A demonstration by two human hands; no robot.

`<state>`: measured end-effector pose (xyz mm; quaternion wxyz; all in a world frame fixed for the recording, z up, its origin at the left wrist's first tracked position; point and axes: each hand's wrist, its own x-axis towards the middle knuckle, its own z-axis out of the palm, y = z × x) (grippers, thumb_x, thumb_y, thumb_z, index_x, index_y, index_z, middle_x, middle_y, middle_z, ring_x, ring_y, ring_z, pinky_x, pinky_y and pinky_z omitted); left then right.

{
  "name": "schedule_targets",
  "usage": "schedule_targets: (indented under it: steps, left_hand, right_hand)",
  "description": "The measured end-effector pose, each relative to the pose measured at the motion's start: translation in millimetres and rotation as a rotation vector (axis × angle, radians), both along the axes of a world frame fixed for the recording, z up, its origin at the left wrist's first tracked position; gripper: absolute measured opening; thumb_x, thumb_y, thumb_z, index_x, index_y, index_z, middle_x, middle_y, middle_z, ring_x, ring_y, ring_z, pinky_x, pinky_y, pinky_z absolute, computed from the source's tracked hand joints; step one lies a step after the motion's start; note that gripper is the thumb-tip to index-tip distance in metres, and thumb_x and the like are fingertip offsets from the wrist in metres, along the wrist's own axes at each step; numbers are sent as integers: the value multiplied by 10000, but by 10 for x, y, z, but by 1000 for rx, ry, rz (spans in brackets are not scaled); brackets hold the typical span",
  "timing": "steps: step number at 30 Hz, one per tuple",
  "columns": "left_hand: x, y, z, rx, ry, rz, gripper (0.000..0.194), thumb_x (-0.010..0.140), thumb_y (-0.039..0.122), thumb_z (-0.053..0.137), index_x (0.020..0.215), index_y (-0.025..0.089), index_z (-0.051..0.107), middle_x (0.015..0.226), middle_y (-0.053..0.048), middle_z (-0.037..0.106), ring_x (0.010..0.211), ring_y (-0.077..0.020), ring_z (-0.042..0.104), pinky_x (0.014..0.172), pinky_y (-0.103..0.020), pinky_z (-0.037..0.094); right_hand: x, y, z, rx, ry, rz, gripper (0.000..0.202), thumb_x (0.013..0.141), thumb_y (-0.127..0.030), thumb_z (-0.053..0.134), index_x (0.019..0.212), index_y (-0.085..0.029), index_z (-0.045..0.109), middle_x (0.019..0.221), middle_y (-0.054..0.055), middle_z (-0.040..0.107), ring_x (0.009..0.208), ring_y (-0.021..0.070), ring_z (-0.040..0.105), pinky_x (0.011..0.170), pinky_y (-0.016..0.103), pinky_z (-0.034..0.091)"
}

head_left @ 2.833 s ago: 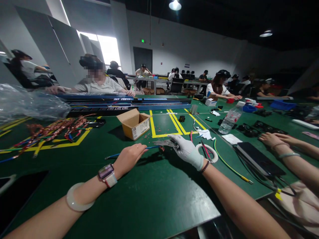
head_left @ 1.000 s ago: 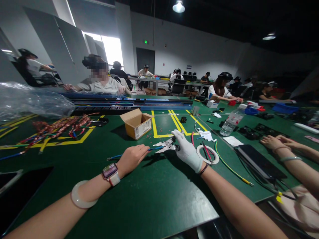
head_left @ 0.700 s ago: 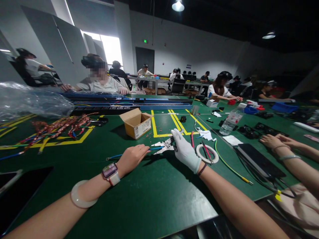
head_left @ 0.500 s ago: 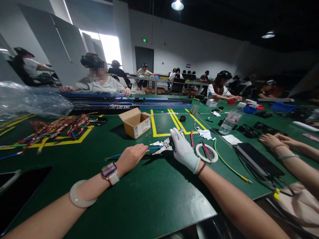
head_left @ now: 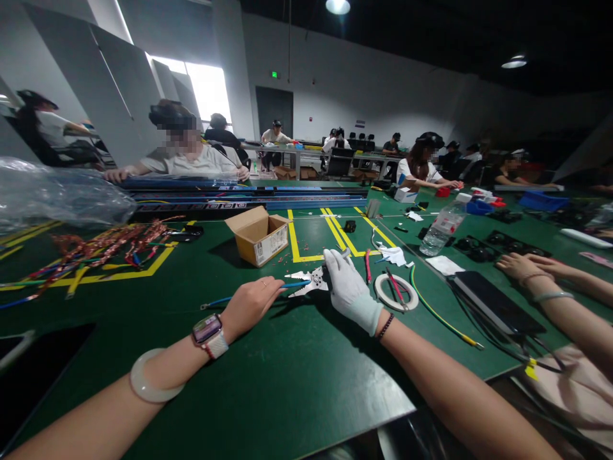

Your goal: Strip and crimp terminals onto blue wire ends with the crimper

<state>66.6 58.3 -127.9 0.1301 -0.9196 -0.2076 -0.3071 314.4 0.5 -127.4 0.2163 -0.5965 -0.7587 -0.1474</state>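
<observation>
My bare left hand (head_left: 255,303) is closed on a blue wire (head_left: 223,299). One end of the wire, with a metal lug, sticks out to the left; the other reaches between the jaws of wire strippers (head_left: 311,281). In a white glove, my right hand (head_left: 349,284) grips the strippers by their handles, which the glove mostly hides. The jaws point left and stand apart at the tips, around the wire. Right of the glove lie a white tape roll (head_left: 414,300), red wire pieces (head_left: 368,267) and a green-yellow wire (head_left: 443,316).
An open cardboard box (head_left: 261,241) stands beyond my hands. Stripped copper wires (head_left: 105,249) lie in a heap at left, near plastic wrap (head_left: 62,195). To the right are a water bottle (head_left: 445,227), a black power bank-like block (head_left: 498,301) and another person's hands (head_left: 524,268).
The view has shifted slightly. Both hands keep their hold on the wire and the strippers, with hardly any movement between them.
</observation>
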Motion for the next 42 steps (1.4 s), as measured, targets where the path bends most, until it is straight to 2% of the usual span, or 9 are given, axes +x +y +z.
schedule_targets:
  steps: [6, 10, 16, 21, 26, 31, 36, 42]
  left_hand:
    - [4, -17, 16, -11, -5, -11, 396, 1015, 305, 277, 978, 107, 618, 826, -89, 671, 742, -174, 640, 643, -284, 520]
    - [5, -21, 29, -22, -6, -11, 419, 1016, 315, 267, 981, 100, 625, 830, -96, 673, 752, -178, 644, 658, -288, 526]
    - [-1, 6, 15, -93, 44, 30, 432, 1015, 331, 269, 1003, 112, 641, 864, -98, 684, 790, -179, 653, 712, -293, 536]
    - [-8, 16, 14, -93, 36, 31, 428, 1012, 340, 277, 1011, 115, 641, 880, -99, 687, 790, -184, 654, 707, -296, 535]
    - [-5, 11, 19, -60, 47, 36, 404, 1011, 327, 286, 1003, 126, 637, 850, -82, 673, 771, -178, 647, 682, -280, 520]
    - [-17, 26, 9, -54, 57, 15, 395, 1013, 310, 280, 1005, 128, 631, 861, -86, 669, 780, -178, 639, 684, -281, 515]
    - [-19, 26, 23, -80, 51, -11, 422, 1013, 312, 265, 991, 123, 641, 831, -87, 659, 730, -179, 625, 629, -281, 507]
    - [-22, 18, 25, -129, 52, -32, 382, 1007, 299, 299, 1026, 126, 639, 863, -89, 668, 761, -178, 634, 653, -280, 515]
  right_hand:
    - [-44, -46, 115, -86, -74, -129, 570, 808, -112, 447, 1373, -64, 379, 1272, 206, 496, 1072, 293, 508, 935, 431, 413]
    - [-62, -71, 148, -118, -76, -158, 499, 777, -108, 473, 1276, -102, 474, 1161, 159, 551, 960, 265, 540, 891, 398, 427]
    - [-14, -26, 59, -80, 56, -66, 611, 710, -60, 500, 1312, -118, 416, 1222, 161, 516, 1088, 256, 505, 939, 367, 422]
    - [20, -7, 21, -71, 138, -9, 618, 679, -26, 484, 1285, -127, 422, 1241, 166, 509, 1099, 246, 514, 953, 385, 432]
    - [50, -28, 37, -136, 213, 116, 642, 668, 2, 469, 1291, -137, 397, 1283, 155, 499, 1203, 224, 472, 1033, 387, 389]
    - [79, -15, 12, -195, 258, 168, 664, 676, -1, 473, 1319, -138, 377, 1337, 145, 466, 1265, 214, 427, 1068, 380, 363]
    - [68, -10, 43, -137, 197, 132, 559, 704, -29, 508, 1245, -148, 444, 1248, 138, 527, 1166, 222, 491, 1006, 376, 401]
    - [23, -56, 154, -140, 3, -30, 427, 757, -77, 508, 1180, -141, 511, 1139, 137, 568, 1009, 245, 522, 886, 357, 413]
